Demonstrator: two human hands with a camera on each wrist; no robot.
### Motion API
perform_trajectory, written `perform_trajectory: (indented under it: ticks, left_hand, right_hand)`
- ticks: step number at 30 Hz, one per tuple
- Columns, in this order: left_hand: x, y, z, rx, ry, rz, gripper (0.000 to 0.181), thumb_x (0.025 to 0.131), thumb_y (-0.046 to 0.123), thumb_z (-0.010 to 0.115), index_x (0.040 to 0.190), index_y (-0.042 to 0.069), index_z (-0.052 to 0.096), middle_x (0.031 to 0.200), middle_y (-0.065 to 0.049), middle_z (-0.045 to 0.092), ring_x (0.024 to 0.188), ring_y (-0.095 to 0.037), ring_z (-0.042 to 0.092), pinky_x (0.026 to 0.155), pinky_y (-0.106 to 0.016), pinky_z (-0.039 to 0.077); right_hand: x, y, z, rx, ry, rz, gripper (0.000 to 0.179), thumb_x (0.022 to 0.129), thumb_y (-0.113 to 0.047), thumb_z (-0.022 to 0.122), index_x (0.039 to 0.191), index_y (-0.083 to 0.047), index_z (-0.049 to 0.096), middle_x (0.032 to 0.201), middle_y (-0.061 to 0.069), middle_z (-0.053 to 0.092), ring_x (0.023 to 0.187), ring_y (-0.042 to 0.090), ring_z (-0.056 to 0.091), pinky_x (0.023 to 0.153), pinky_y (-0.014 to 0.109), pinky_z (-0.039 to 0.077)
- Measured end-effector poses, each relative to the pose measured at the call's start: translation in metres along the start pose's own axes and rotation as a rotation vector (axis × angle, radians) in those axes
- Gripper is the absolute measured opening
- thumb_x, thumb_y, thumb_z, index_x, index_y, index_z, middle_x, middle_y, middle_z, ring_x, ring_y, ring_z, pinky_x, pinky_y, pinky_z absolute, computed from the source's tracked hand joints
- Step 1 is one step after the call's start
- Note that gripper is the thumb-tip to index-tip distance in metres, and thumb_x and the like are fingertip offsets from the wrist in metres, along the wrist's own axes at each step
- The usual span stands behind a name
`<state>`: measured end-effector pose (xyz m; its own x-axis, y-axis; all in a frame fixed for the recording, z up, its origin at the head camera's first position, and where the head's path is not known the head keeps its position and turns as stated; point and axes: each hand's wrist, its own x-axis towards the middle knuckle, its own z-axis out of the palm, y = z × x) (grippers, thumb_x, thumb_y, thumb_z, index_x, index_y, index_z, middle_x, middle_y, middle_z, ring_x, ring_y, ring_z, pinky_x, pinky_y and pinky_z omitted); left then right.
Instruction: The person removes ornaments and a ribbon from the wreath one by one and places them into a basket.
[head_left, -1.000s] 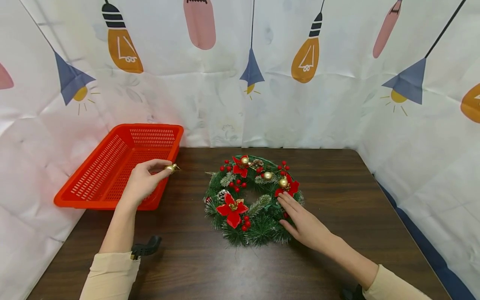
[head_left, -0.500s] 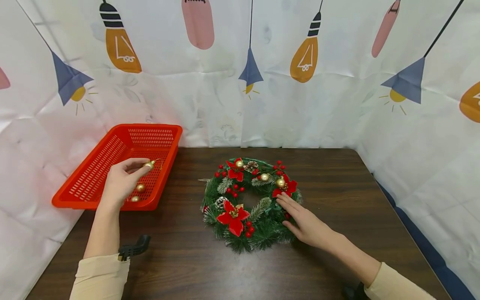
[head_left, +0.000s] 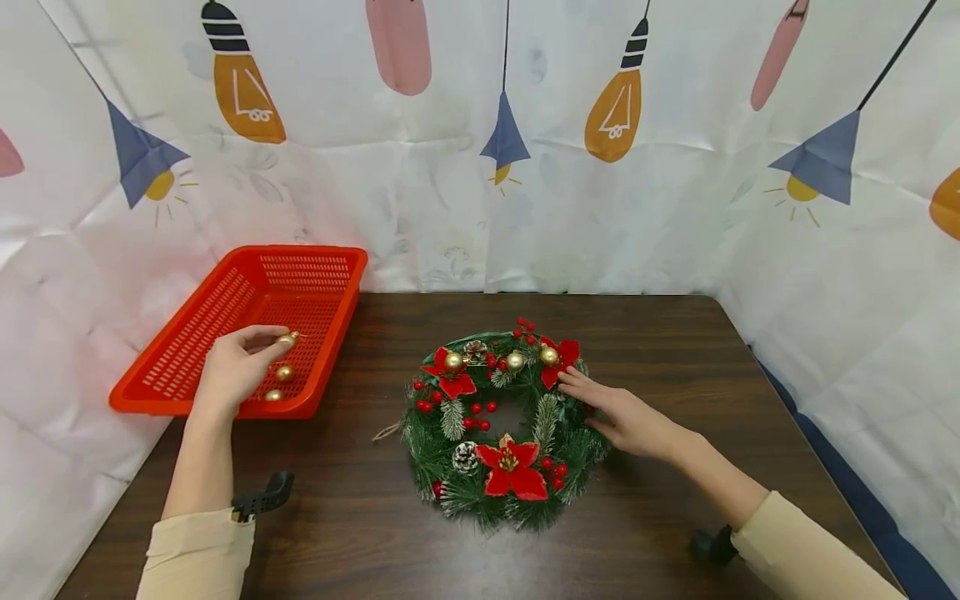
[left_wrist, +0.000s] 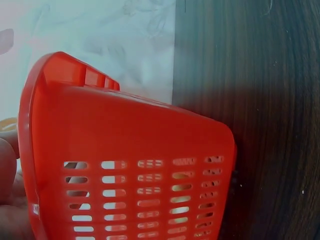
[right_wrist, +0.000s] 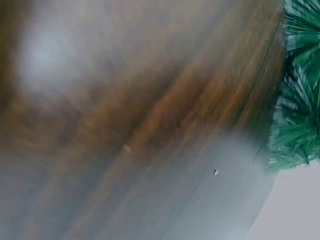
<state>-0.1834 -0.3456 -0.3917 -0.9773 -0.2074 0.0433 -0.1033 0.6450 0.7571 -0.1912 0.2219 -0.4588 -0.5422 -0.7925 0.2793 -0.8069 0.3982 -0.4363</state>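
Note:
In the head view my left hand (head_left: pixel 236 362) pinches a small gold bauble (head_left: pixel 288 339) by thumb and fingertips, over the red plastic basket (head_left: pixel 165 379). Two more gold baubles lie in the basket, one of them (head_left: pixel 284 372) just below the held one. The left wrist view has the basket's slotted wall (left_wrist: pixel 125 130) in front of the fingers. My right hand (head_left: pixel 626 417) rests its extended fingers on the right side of a green Christmas wreath (head_left: pixel 435 446), beside a red poinsettia (head_left: pixel 568 352). The wreath carries gold baubles, red berries and pinecones.
Both things are on a dark wooden table (head_left: pixel 360 517), the basket at the back left corner. A white curtain (head_left: pixel 420 200) printed with lamps and bulbs hangs behind and along the sides. A twine loop (head_left: pixel 386 432) sticks out left of the wreath.
My left hand has moved left, carrying the bauble from the basket's right rim to over its inside. The wreath has turned counterclockwise, with my right hand shifting slightly away from me on it.

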Motion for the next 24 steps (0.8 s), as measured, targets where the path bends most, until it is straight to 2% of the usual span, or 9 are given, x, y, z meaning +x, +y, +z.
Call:
perform_trajectory:
  ticks: [6, 9, 13, 16, 18, 21, 24]
  left_hand:
    - [0.0, -0.004, -0.001, 0.033, -0.024, -0.004, 0.052, 0.105, 0.042, 0.058, 0.138, 0.002, 0.062, 0.133, -0.028, 0.06, 0.119, -0.046, 0.054, 0.096, -0.063, 0.046]
    - [-0.001, -0.005, -0.002, 0.058, -0.033, -0.004, 0.05, 0.105, 0.039, 0.058, 0.137, 0.001, 0.061, 0.133, -0.029, 0.059, 0.117, -0.046, 0.054, 0.093, -0.063, 0.047]
    - [0.001, -0.004, -0.002, 0.103, -0.046, 0.012, 0.047, 0.105, 0.037, 0.059, 0.135, 0.001, 0.063, 0.127, -0.029, 0.062, 0.109, -0.043, 0.057, 0.082, -0.053, 0.051]
    - [0.002, -0.005, -0.003, 0.139, -0.051, 0.028, 0.045, 0.105, 0.036, 0.058, 0.134, 0.001, 0.063, 0.124, -0.028, 0.063, 0.105, -0.041, 0.058, 0.075, -0.045, 0.051]
    - [0.003, -0.006, -0.004, 0.154, -0.055, 0.034, 0.044, 0.106, 0.034, 0.058, 0.134, 0.0, 0.063, 0.123, -0.029, 0.063, 0.103, -0.041, 0.058, 0.073, -0.045, 0.051]
    - [0.003, -0.007, -0.005, 0.168, -0.062, 0.041, 0.043, 0.106, 0.031, 0.058, 0.134, -0.001, 0.063, 0.123, -0.03, 0.063, 0.102, -0.042, 0.058, 0.076, -0.051, 0.052]
    - [0.004, -0.008, -0.003, 0.177, -0.073, 0.046, 0.041, 0.105, 0.029, 0.059, 0.133, -0.001, 0.063, 0.123, -0.03, 0.062, 0.103, -0.043, 0.058, 0.082, -0.059, 0.051]
  right_hand:
    - [0.006, 0.009, -0.003, -0.085, 0.05, 0.043, 0.074, 0.086, 0.012, 0.076, 0.152, 0.002, 0.046, 0.159, 0.022, 0.038, 0.138, 0.034, 0.049, 0.095, 0.043, 0.055]
    - [0.01, 0.01, -0.004, -0.131, 0.086, 0.106, 0.076, 0.085, 0.009, 0.079, 0.153, 0.002, 0.044, 0.159, 0.022, 0.038, 0.131, 0.035, 0.056, 0.094, 0.045, 0.055]
    - [0.014, 0.013, -0.005, -0.212, 0.151, 0.222, 0.072, 0.086, 0.001, 0.081, 0.15, 0.004, 0.047, 0.154, 0.023, 0.045, 0.122, 0.036, 0.062, 0.093, 0.049, 0.055]
    - [0.02, 0.017, -0.005, -0.257, 0.181, 0.31, 0.058, 0.09, -0.007, 0.08, 0.141, 0.005, 0.056, 0.14, 0.024, 0.059, 0.107, 0.034, 0.07, 0.089, 0.05, 0.057]
    - [0.025, 0.021, -0.006, -0.274, 0.188, 0.365, 0.046, 0.093, -0.012, 0.078, 0.133, 0.005, 0.062, 0.122, 0.022, 0.07, 0.09, 0.03, 0.074, 0.081, 0.048, 0.059]
    - [0.032, 0.026, -0.009, -0.266, 0.199, 0.437, 0.034, 0.096, -0.017, 0.076, 0.123, 0.002, 0.069, 0.098, 0.014, 0.075, 0.066, 0.017, 0.068, 0.069, 0.042, 0.059]
    - [0.034, 0.028, -0.011, -0.233, 0.211, 0.477, 0.028, 0.098, -0.018, 0.073, 0.119, 0.001, 0.071, 0.088, 0.008, 0.074, 0.056, 0.008, 0.059, 0.06, 0.037, 0.055]
